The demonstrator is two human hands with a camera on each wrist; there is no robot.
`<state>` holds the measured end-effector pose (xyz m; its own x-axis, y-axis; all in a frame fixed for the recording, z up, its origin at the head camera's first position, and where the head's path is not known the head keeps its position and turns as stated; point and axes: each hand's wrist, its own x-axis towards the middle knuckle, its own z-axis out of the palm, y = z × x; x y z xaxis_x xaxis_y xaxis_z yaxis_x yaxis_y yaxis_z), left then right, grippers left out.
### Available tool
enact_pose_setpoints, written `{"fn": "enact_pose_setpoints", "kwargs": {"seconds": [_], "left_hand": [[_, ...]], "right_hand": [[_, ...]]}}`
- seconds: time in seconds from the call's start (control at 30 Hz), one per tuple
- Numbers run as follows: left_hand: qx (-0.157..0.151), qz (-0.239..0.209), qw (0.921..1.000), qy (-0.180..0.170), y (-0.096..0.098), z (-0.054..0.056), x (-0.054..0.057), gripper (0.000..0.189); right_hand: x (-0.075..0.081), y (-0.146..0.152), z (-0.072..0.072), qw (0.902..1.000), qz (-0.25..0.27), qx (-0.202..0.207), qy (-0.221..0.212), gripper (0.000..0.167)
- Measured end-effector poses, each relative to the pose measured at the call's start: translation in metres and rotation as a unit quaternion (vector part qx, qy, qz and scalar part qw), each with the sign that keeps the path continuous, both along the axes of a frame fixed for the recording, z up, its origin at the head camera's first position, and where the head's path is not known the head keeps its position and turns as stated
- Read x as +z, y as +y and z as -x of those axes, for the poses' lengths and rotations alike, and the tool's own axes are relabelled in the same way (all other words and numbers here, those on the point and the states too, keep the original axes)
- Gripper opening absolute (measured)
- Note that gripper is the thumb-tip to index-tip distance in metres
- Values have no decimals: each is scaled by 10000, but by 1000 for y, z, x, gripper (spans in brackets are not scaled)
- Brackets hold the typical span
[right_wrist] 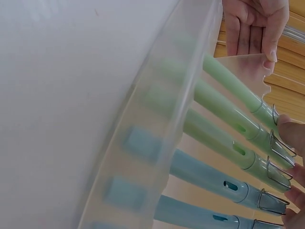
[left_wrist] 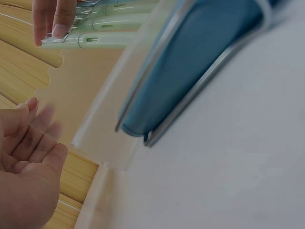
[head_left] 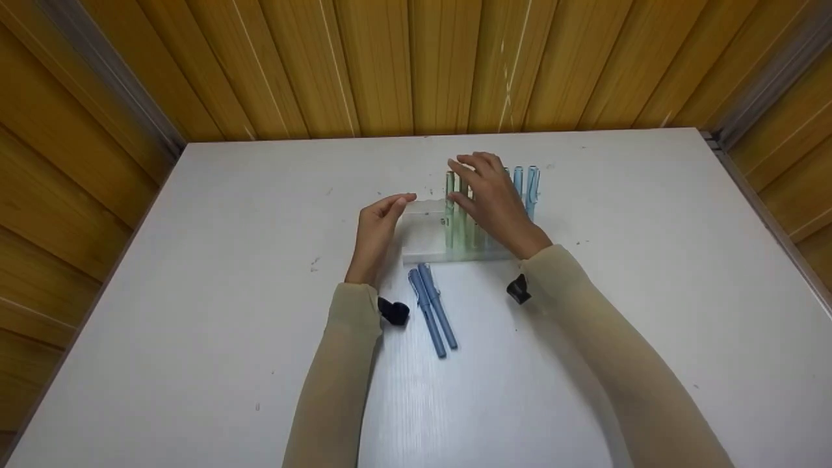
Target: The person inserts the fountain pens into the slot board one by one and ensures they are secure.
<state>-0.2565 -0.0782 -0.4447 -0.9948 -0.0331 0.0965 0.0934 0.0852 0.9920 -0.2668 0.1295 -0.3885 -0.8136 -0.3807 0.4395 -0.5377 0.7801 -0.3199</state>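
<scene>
A clear pen stand (head_left: pixel 426 231) holds a row of upright pens. My left hand (head_left: pixel 378 231) pinches its upper left corner between thumb and fingers, some of which show through the plastic in the left wrist view. My right hand (head_left: pixel 494 198) reaches over the row with fingers spread. Its thumb and fingertips (right_wrist: pixel 290 130) are right at the clipped cap of the leftmost light green pen (right_wrist: pixel 233 83). Two more green pens stand beside it, then light blue pens (right_wrist: pixel 205 174) to the right. The right hand covers part of the row in the head view.
Two darker blue pens (head_left: pixel 432 309) lie side by side on the white table (head_left: pixel 227 292), in front of the stand and between my forearms. One blue clip pen (left_wrist: pixel 176 67) looms large in the left wrist view. Yellow wood-look panels (head_left: pixel 377 65) rise behind the table.
</scene>
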Motion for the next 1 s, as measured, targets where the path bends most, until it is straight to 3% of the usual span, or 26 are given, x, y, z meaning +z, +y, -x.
{"fn": "enact_pose_setpoints", "kwargs": {"seconds": [0.3, 0.6, 0.77, 1.0], "left_hand": [[-23, -42, 10000, -13, 1, 1, 1, 30], [-46, -43, 10000, 7, 1, 1, 0, 30], [-39, -40, 10000, -50, 1, 1, 0, 29], [40, -4, 9999, -97, 2, 0, 1, 26]], "right_hand": [[5, 6, -3, 9956, 921, 138, 75, 45], [10, 7, -17, 9852, 1690, 274, -62, 38], [7, 9, -27, 9755, 2067, 456, -591, 37], [0, 8, -42, 9567, 2196, 508, -1843, 35]]}}
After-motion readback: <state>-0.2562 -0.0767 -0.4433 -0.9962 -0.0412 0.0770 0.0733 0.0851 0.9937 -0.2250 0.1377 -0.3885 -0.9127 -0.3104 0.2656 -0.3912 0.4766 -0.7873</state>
